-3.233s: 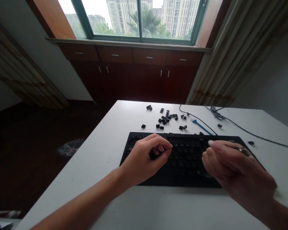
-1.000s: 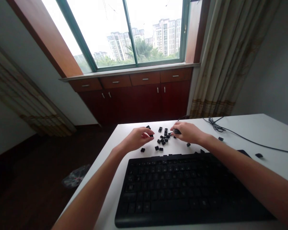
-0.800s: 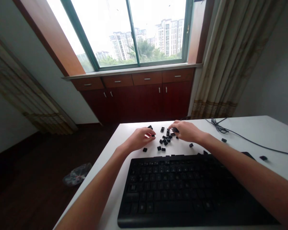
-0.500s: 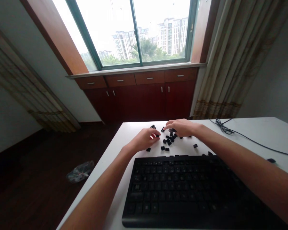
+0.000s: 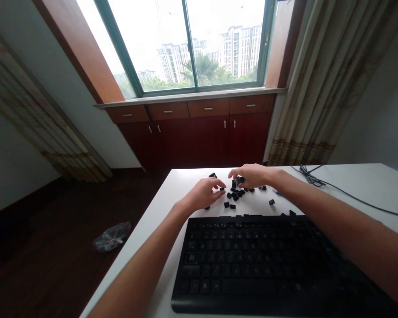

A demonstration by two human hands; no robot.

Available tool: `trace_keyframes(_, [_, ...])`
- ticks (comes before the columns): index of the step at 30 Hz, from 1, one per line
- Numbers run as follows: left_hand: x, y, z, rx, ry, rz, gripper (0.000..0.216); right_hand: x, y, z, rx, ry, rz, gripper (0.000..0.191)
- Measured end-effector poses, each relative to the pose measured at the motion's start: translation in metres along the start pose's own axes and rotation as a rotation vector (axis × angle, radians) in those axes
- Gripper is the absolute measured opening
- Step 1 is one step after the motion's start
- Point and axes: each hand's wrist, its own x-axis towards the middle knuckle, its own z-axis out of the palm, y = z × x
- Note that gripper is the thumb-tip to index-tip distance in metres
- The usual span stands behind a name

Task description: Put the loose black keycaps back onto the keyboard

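A black keyboard (image 5: 268,265) lies on the white table (image 5: 152,229) close to me. Beyond it is a scatter of several loose black keycaps (image 5: 234,196). My left hand (image 5: 204,194) reaches over the left side of the scatter with its fingers curled and fingertips close together beside a keycap; whether it holds one I cannot make out. My right hand (image 5: 252,176) hovers over the far part of the pile, fingers bent down, pinching a black keycap (image 5: 240,179) at its fingertips.
A black cable (image 5: 338,190) runs across the table's far right. A single keycap (image 5: 271,202) lies apart to the right of the pile. A crumpled plastic bag (image 5: 112,236) lies on the dark floor at left. Wooden cabinets stand under the window.
Both hands left the keyboard and reached out to the keycap pile. Over the last second the left hand slid right toward the pile and the right hand closed on a keycap.
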Motion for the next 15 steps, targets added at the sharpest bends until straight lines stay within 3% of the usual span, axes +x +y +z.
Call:
trace_keyframes(9, [0.007,0.01,0.007,0.008,0.031,0.086,0.02,-0.011,0.017,0.0,0.055,0.045,0.019,0.042])
trace_keyframes(15, [0.01,0.026,0.006,-0.047,0.015,0.139,0.019,-0.007,0.018,0.007,0.049,0.066,0.016,0.021])
